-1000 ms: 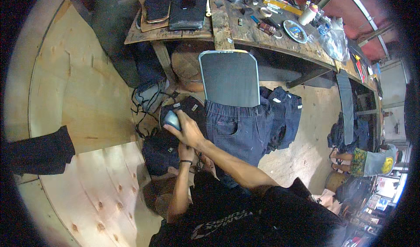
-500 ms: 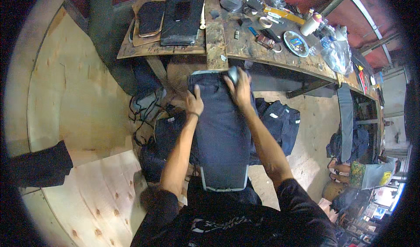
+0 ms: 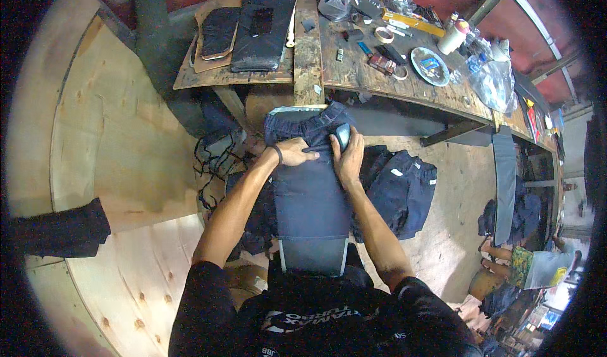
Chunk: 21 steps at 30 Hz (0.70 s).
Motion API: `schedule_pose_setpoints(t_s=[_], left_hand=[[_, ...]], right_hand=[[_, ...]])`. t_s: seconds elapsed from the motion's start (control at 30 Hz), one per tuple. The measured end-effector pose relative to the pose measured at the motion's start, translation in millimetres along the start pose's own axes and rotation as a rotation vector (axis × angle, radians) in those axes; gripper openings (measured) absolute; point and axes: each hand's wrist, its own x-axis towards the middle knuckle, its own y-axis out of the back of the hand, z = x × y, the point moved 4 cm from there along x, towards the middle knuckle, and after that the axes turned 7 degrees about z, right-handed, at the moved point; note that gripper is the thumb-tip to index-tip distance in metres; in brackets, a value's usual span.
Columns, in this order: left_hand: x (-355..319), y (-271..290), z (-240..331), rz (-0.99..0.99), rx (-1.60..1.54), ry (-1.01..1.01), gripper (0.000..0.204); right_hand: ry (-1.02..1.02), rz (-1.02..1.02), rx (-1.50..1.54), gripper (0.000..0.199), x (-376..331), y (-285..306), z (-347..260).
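Head view: dark blue shorts stretched over a grey board in front of me, below the workbench. My left hand presses flat on the waistband, fingers together. My right hand grips a small dark tool on the fabric.

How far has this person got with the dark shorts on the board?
Done: dark shorts are pulled over the grey board, waistband at the far end. In hand: the left hand presses the cloth flat below the waistband while the right hand holds a small dark tool against it. Left: a pile of similar shorts lies beside the board.
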Motion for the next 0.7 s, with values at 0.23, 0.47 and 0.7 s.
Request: schedule_pose_setpoints(t_s=[0.23,0.47,0.7], left_hand=[[-31.3,54.0,6.7,0.485,0.012,-0.045,0.049],[-27.0,5.6,8.2,0.797,0.352,0.113,0.141],[1.2,12.6,-8.3,1.042,0.39,0.016,0.15]], right_hand=[[0.049,0.061,0.048,0.066,0.2,20.9,-19.2],[0.086,-0.026,-0.022,0.07,17.5,9.4,-10.3],[0.397,-0.811,0.15,0.07,-48.9,55.0,-94.1]])
